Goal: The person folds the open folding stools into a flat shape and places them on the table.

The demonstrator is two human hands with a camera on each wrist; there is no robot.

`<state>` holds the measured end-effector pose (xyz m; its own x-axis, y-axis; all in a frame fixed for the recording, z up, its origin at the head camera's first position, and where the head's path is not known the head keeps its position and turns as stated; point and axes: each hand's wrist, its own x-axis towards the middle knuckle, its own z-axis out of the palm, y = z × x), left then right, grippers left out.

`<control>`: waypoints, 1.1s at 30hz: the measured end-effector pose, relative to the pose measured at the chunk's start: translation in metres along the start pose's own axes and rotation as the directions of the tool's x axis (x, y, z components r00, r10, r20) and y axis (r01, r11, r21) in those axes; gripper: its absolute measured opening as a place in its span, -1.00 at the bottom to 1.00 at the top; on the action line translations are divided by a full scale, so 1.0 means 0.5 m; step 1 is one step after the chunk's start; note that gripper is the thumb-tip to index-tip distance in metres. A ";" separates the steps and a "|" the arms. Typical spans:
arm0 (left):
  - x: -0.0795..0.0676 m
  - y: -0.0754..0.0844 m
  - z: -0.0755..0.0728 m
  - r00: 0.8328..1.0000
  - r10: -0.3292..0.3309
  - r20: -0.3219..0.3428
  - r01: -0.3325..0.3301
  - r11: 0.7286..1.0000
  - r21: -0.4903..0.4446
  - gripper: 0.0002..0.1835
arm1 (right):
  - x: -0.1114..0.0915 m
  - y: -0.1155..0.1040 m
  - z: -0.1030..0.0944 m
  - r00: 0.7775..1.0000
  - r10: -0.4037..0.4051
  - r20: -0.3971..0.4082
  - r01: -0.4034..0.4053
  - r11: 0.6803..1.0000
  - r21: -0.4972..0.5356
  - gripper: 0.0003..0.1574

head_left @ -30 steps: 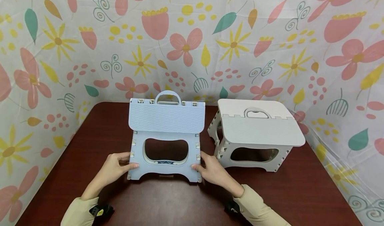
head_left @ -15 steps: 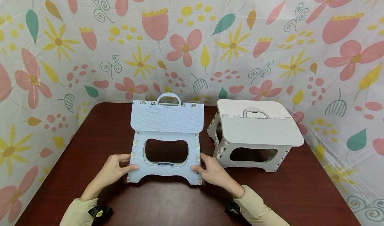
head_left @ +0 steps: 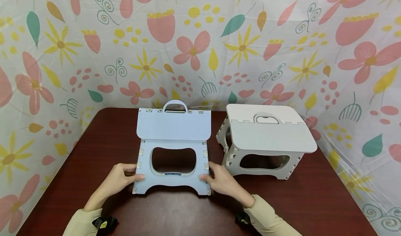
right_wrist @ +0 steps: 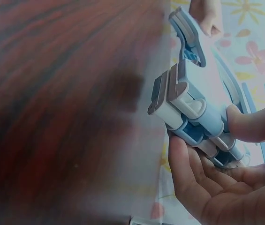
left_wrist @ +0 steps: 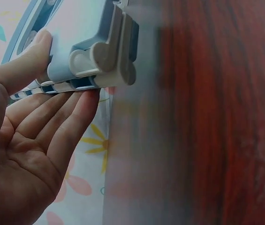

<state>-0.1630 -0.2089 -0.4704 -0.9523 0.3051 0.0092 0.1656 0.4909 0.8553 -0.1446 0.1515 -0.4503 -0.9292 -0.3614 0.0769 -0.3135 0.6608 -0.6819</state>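
Hanging at my far left and running on across the back, a pale cloth point(head_left: 116, 48) is showing pink and yellow flowers and teal leaves. In front of it, a dark red-brown table point(head_left: 100, 138) is spreading under everything. From a beige left sleeve point(head_left: 83, 222), with a black strapped device point(head_left: 105, 223) at the wrist, my left hand point(head_left: 116, 181) is holding the left edge of a light blue folding stool point(head_left: 174, 126) near its lower end, the thumb pressing on the front and the fingers lying along the edge and behind. The blue stool is standing on end between my hands, in the middle of the table, with its legs folded together; its textured seat panel is sloping down over the front, and its looped handle is sticking up at the top. I cannot tell whether its feet are touching the table. My right hand point(head_left: 221, 181) is gripping the right edge at about the same height, thumb in front, fingers round behind, its arm coming from a beige right sleeve point(head_left: 267, 215). Just beyond that hand, a light grey stool point(head_left: 270, 136) is standing unfolded, its seat lying flat and its handle showing at the middle.
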 end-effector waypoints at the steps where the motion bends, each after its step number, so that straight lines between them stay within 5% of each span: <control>1: -0.001 -0.001 0.000 1.000 -0.001 -0.003 0.001 1.000 0.003 -0.44 | 0.000 0.001 0.001 1.000 0.002 0.004 -0.002 1.000 0.002 -0.74; 33: -0.012 -0.009 -0.003 0.999 -0.047 0.022 0.045 0.994 0.103 -0.46 | -0.001 0.009 0.011 0.997 0.017 0.077 -0.019 0.999 0.028 -0.76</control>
<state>-0.1583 -0.2141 -0.4733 -0.9531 0.2997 -0.0430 0.1483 0.5858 0.7968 -0.1444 0.1509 -0.4575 -0.9164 -0.4001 0.0089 -0.2900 0.6487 -0.7036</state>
